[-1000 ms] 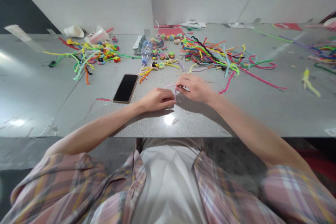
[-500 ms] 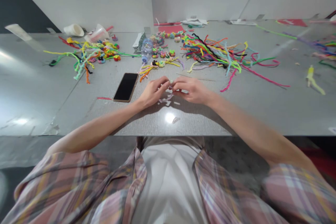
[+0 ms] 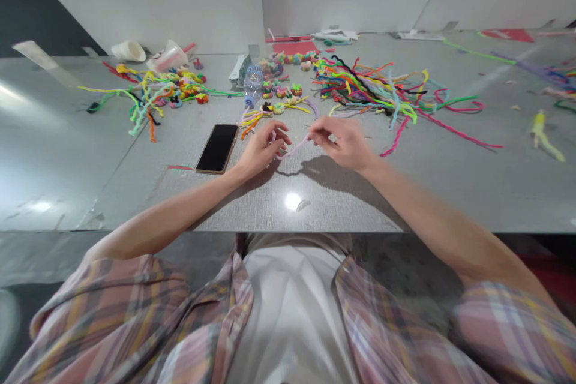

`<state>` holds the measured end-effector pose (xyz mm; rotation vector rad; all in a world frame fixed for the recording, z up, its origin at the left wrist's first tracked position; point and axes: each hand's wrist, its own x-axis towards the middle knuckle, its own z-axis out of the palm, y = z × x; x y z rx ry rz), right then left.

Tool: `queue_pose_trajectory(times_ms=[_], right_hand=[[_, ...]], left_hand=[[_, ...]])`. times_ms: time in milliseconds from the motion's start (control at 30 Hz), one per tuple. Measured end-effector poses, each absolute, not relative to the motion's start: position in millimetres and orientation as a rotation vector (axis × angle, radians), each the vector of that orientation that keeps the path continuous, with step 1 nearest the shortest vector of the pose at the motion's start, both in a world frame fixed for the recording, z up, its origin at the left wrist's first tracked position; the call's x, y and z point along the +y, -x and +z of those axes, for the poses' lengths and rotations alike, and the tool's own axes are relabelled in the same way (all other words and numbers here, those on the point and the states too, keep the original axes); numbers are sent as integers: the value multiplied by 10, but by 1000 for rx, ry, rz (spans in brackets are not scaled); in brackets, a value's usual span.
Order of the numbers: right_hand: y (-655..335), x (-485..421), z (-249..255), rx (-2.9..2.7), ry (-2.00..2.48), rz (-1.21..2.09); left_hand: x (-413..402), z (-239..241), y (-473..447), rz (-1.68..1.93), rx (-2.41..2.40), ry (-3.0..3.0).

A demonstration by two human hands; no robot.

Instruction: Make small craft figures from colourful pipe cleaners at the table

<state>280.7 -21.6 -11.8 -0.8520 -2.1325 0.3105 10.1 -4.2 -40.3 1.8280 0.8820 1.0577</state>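
A thin, pale lavender cord point(image 3: 294, 148) runs in a shallow curve between my two hands, just above the grey tabletop. My left hand point(image 3: 266, 147) has one part of it between curled fingers, and a bit of the cord loops near the thumb. My right hand point(image 3: 338, 139) pinches the other end between thumb and fingertips, higher and to the right. Whether anything else sits inside my left fingers is hidden. Just beyond my hands lies a knotted, beaded-looking piece point(image 3: 276, 108) with yellow and purple cord ends.
A black-screened phone point(image 3: 217, 148) lies left of my left hand. Behind stand a clear plastic bottle point(image 3: 253, 84) and tipped cups point(image 3: 170, 57). A heap of coloured cords point(image 3: 369, 87) spreads at the right, a knotted colourful pile point(image 3: 180, 87) at the left.
My hands were close together over the cord. My right hand has moved right and up, drawing the lavender cord out between them; my left hand has stayed nearly in place.
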Motion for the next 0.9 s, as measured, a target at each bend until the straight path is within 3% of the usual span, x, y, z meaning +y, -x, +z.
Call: queue_pose_trajectory(times_ms=[333, 633, 767, 900], right_hand=[[-3077, 92, -99, -1630, 876, 373], [-2857, -16, -198, -1646, 883, 474], [-2756, -65, -284, -1801, 995, 505], [-2741, -53, -365, -2080, 1144, 474]], left_hand=[[-189, -412, -119, 627, 497, -1727], [-509, -82, -180, 268, 215, -1869], [-550, -120, -219, 377, 35, -2118], [-495, -302, -208, 799, 140, -2312]])
